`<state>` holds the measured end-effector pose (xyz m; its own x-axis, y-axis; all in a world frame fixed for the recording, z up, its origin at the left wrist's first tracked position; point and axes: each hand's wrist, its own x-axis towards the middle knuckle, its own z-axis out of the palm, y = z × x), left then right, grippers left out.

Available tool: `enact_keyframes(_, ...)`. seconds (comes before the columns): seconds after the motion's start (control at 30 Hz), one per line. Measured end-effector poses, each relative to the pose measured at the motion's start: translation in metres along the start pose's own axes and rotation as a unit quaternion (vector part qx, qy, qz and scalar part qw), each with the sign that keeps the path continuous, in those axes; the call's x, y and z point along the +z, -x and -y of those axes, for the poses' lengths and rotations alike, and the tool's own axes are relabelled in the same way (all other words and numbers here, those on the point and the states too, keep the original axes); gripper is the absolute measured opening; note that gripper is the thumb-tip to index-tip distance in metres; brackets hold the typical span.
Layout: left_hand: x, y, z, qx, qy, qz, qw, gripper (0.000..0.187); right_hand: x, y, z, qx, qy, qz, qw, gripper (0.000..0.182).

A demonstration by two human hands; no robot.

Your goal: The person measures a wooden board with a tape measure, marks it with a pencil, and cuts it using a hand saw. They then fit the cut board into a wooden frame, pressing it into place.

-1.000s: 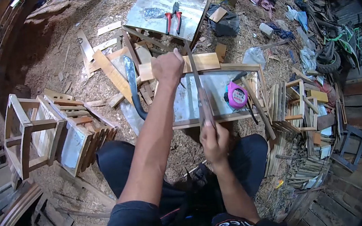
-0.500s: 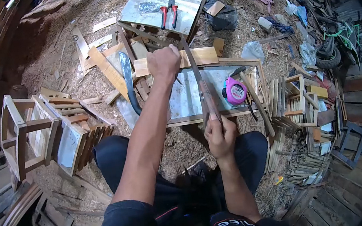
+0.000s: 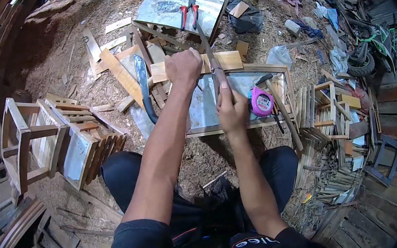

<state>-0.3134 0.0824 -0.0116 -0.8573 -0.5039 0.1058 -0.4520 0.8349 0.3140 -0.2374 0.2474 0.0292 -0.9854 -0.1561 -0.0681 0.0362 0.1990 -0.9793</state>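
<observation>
My left hand [image 3: 184, 66] is closed over a pale wooden board [image 3: 228, 61] and presses it onto the far edge of a low workbench with a metal-sheet top [image 3: 201, 108]. Gripped in my right hand [image 3: 232, 107] is a long, narrow handsaw [image 3: 207, 43], its handle pointing towards me. The blade crosses the board just right of my left hand; its teeth are too small to make out. Right of my right hand lies a pink tape measure [image 3: 261, 102]. A knife-like tool with a worn blade and dark curved handle [image 3: 143, 86] rests left of my left forearm.
Red-handled pliers [image 3: 189, 13] lie on a metal-topped box [image 3: 155, 13] ahead. Loose wood strips [image 3: 120, 74] litter the shavings-covered ground. Wooden frames [image 3: 37, 139] stand at left, more frames and slats [image 3: 323, 108] at right. A black plastic bag [image 3: 248, 21] sits beyond the board.
My right hand has pushed the saw forward, away from me, so its handle is now close to the board. My left hand stays on the board; the view has shifted slightly.
</observation>
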Motion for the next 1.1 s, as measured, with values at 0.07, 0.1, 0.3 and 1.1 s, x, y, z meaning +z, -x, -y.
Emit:
enact_keyframes(0.07,0.0,-0.005,0.001,0.001,0.005,-0.002,1.0,0.054,-0.011,0.02,0.008,0.001,0.007,0.009,1.0,0.049)
enact_keyframes(0.1,0.002,-0.005,0.001,-0.001,0.01,0.002,1.0,0.054,-0.022,0.045,0.02,-0.023,-0.024,0.013,0.999,0.049)
enact_keyframes(0.3,-0.003,0.004,0.0,0.014,0.011,-0.018,1.0,0.054,-0.008,0.008,0.001,-0.016,-0.057,0.014,0.998,0.047)
enact_keyframes(1.1,-0.001,-0.001,-0.001,0.004,-0.002,-0.026,1.0,0.054,0.001,-0.017,-0.007,-0.015,-0.019,0.026,0.999,0.052)
